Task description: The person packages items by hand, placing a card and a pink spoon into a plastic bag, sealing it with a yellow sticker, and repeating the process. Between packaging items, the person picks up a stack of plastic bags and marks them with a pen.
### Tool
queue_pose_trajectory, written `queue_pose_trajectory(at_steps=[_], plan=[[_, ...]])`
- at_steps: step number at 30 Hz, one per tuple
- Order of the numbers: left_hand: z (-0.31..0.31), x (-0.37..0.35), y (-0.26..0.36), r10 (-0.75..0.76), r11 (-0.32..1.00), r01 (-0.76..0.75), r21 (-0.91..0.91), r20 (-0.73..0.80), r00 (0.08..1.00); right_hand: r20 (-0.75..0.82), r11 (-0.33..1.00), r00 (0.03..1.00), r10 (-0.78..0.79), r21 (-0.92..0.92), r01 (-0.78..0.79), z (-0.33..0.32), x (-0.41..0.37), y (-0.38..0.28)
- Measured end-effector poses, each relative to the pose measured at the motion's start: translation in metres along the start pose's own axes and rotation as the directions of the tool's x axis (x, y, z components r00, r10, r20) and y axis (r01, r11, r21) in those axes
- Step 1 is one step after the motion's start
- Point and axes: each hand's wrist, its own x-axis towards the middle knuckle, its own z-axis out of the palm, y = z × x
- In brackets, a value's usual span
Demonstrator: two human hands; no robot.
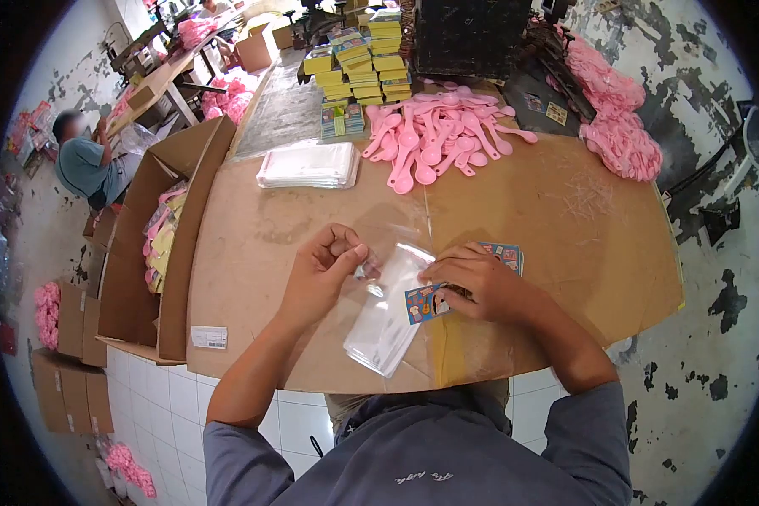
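Observation:
My left hand (333, 260) is closed in a pinch, with clear film of a plastic bag (369, 271) at its fingertips. Under and beside the fingers, a small pile of clear plastic bags (384, 329) lies slantwise near the table's front edge. Over the right side of that pile, my right hand (474, 282) has its fingers curled round a blue printed card (426, 304), which sticks out to the left below them. More blue printed cards (508, 256) show just behind the right hand, partly hidden by it.
A heap of pink plastic spoons (434, 139) covers the back middle of the cardboard-topped table (557, 295). To its left are a stack of clear bags (308, 165) and piles of yellow-edged cards (367, 63). An open carton (198, 169) stands at left; a person (88, 160) sits beyond.

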Motion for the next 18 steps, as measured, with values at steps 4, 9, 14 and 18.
queue_pose_trajectory(at_steps=[4, 9, 14, 18], plan=[[0.004, -0.003, 0.006, -0.024, 0.993, 0.036, -0.113, 0.102, 0.994, -0.032, 0.894, 0.939, 0.343, 0.316, -0.316, -0.010, 0.000, 0.008], [0.019, -0.009, 0.001, -0.052, 0.998, 0.048, 0.034, 0.105, 0.993, -0.193, 0.586, 0.770, 0.608, 0.764, -0.271, -0.018, 0.009, -0.007], [0.026, -0.012, 0.001, -0.069, 0.990, 0.051, 0.129, 0.138, 0.988, -0.121, 0.863, 0.902, 0.415, 0.365, -0.348, -0.030, 0.010, -0.011], [0.028, -0.015, -0.008, -0.016, 0.969, -0.040, 0.243, 0.223, 0.975, -0.035, 0.971, 0.988, 0.147, 0.195, -0.138, -0.024, 0.015, -0.012]])
